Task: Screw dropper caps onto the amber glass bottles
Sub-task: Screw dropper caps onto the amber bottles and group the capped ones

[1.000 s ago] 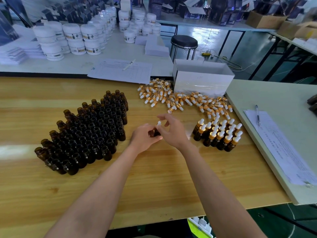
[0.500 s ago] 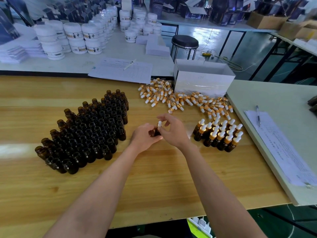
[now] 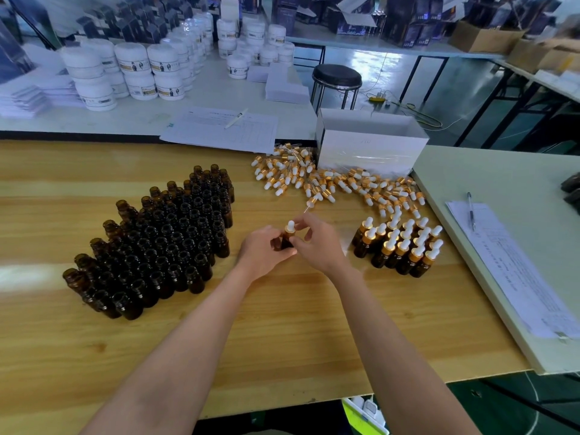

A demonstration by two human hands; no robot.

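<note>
The left hand [image 3: 266,250] and right hand [image 3: 320,243] meet close together over the middle of the wooden table [image 3: 282,328]. The left is wrapped round the body of one amber bottle [image 3: 286,242] and the right has its fingers curled over the dropper cap [image 3: 290,227] on that bottle's neck. The bottle stands upright between the hands, its white bulb poking out above the fingers. Whether the cap is fully seated cannot be told, since the fingers hide the thread.

Judged from how things lie, the job is in its early part. A small cluster of capped bottles [image 3: 405,246] stands to the right of the hands, near the table's edge. To the left a far larger block of open bottles [image 3: 163,243] stands packed together, all without caps. A scatter of loose dropper caps [image 3: 339,183] lies across the far side of the table, running along the front of a white box [image 3: 367,146]. There look to be plenty for the work left — most of the bottles remain to be done.

Compared with the frames a second and half a second ago, very little has shifted. Hands, bottle and cap sit in the same spot, and both groups of bottles and the loose caps look unchanged. Only the right hand's fingers seem slightly rearranged about the cap — which would fit a twist in progress, though that is a reading, not something plainly seen.
</note>
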